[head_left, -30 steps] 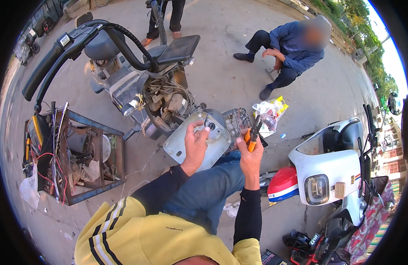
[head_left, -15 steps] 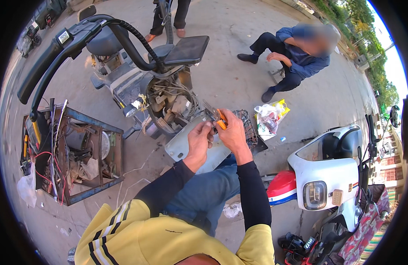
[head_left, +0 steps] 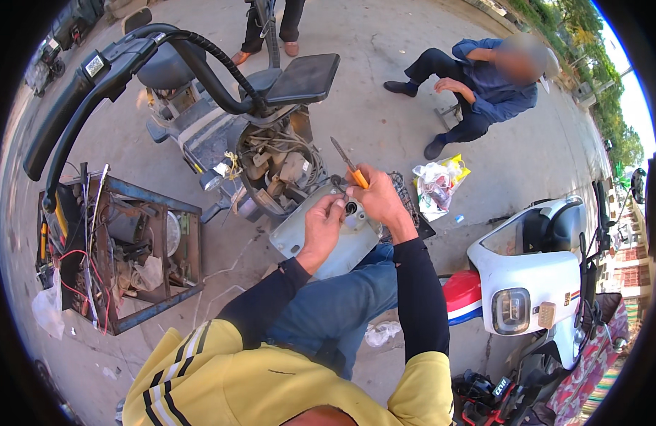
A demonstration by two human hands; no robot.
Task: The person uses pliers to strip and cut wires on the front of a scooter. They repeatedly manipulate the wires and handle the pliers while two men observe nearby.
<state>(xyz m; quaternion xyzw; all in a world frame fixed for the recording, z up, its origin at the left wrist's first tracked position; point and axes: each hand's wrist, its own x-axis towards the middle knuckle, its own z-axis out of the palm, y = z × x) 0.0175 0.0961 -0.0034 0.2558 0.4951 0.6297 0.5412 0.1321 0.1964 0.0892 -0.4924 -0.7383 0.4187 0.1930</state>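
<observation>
My right hand (head_left: 380, 197) is closed around an orange-handled tool (head_left: 358, 177) with a long, pointed metal end, which points up and away from me. Whether its end is a single blade or paired jaws I cannot tell. The fingers of my left hand (head_left: 323, 228) are pinched together close to my right fingertips; what they hold is too small to make out. Below both hands a light grey panel (head_left: 315, 250) rests against my jeans. A dark round fitting (head_left: 351, 207) sits in it beside my right hand.
Beyond the panel stands a stripped electric scooter (head_left: 275, 167) with exposed wiring. At left is a metal crate (head_left: 157, 305) of tools and parts. A white scooter (head_left: 530, 284) stands at right. A seated person (head_left: 495, 85) and a plastic bag (head_left: 438, 184) are farther off.
My right hand has moved slightly right, and the tool has swung to point more upward. The panel's round fitting is now uncovered. My left hand stays pinched nearby. The seated person has raised an arm.
</observation>
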